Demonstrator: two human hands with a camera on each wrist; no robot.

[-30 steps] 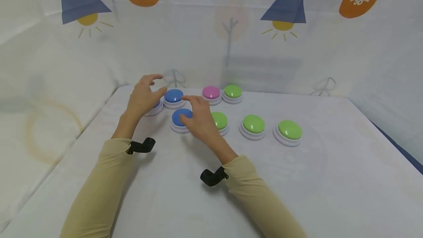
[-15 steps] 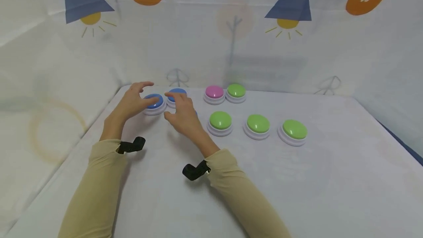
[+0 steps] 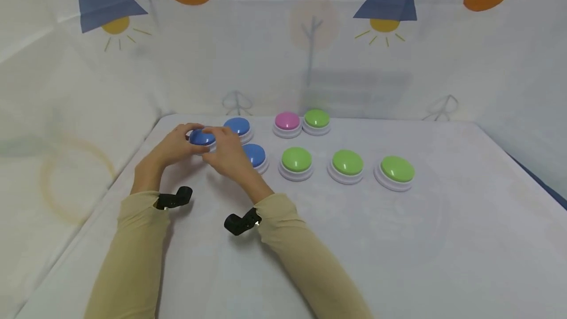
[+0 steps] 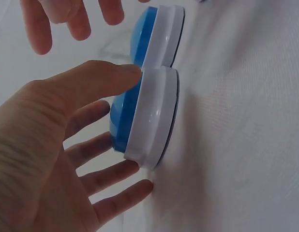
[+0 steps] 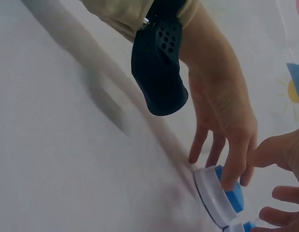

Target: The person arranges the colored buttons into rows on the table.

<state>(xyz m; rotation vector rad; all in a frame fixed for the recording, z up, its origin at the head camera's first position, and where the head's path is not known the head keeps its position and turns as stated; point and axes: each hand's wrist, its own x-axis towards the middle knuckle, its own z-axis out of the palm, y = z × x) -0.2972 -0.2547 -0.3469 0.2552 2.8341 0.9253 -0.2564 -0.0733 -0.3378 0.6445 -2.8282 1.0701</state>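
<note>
Both hands crowd the leftmost blue button [image 3: 202, 137] at the table's far left! The left hand [image 3: 170, 147] arches around it, fingers spread, thumb at the near side; whether any fingertip bears on it, I can't tell. Opposite, the right hand [image 3: 227, 152] has its thumb and forefinger apart by the button's right side, contact again unclear.

And it's tight in there! The rear blue button [image 3: 236, 126] stands just behind on the right, and I can't call whether the 2 bases touch. The front blue button [image 3: 255, 155] is partly covered by the right hand. Out to the right, the pink button [image 3: 287, 121] sits just beside the back green button [image 3: 316, 118], with 3 more greens ranged in front: left green [image 3: 297, 159], middle green [image 3: 348, 162], right green [image 3: 397, 168], all well apart from both hands. White table [image 3: 421, 245] below, lamp-printed cloth [image 3: 266, 38] rising behind!
</note>
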